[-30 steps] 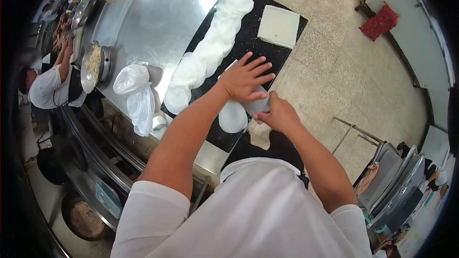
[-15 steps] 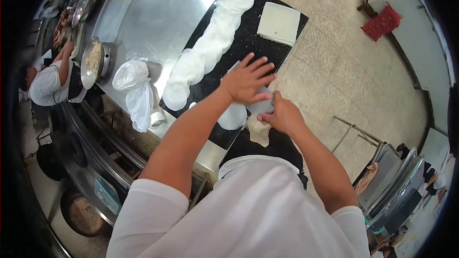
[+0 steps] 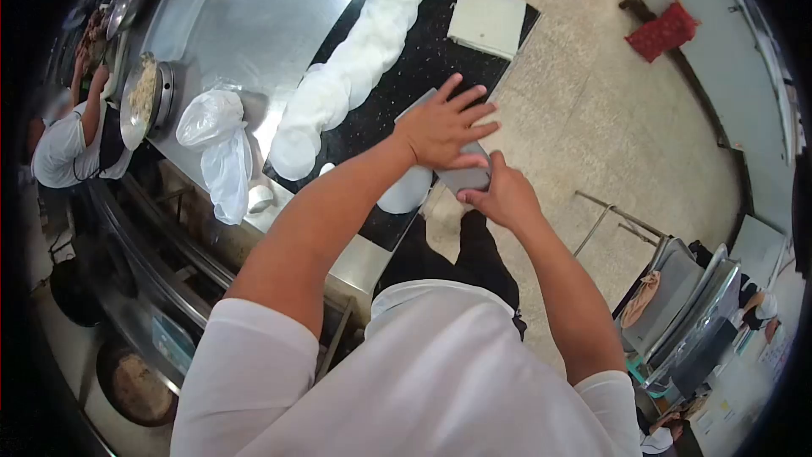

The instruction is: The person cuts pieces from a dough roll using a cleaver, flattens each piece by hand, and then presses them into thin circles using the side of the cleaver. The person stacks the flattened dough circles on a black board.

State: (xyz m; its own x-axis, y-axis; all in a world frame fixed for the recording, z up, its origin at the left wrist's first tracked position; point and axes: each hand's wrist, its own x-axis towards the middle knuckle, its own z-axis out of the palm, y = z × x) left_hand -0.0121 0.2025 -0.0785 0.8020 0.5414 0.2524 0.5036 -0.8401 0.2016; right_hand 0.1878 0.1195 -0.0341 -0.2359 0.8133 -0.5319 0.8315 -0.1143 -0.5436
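Note:
My left hand (image 3: 441,129) lies with fingers spread on a grey flat plate (image 3: 463,178) over the black board (image 3: 372,135). At the plate's near right end, my right hand (image 3: 505,192) pinches it between thumb and fingers. Partly behind my left forearm is a white round sheet (image 3: 404,191) on the board. Overlapping white round sheets (image 3: 364,55) form a long row farther up. Near the board's far right corner sits a stack of square white sheets (image 3: 486,19).
Left of the board are a knotted plastic bag (image 3: 211,123), a small white cup (image 3: 260,198) and a pan of food (image 3: 139,101). A co-worker (image 3: 72,140) stands at the far left. A red sack (image 3: 664,31) and stacked trays (image 3: 685,305) are on the right.
The view has shifted, so the board and sheets appear slightly higher and farther left. My hands remain on the grey plate, more of which now shows between them.

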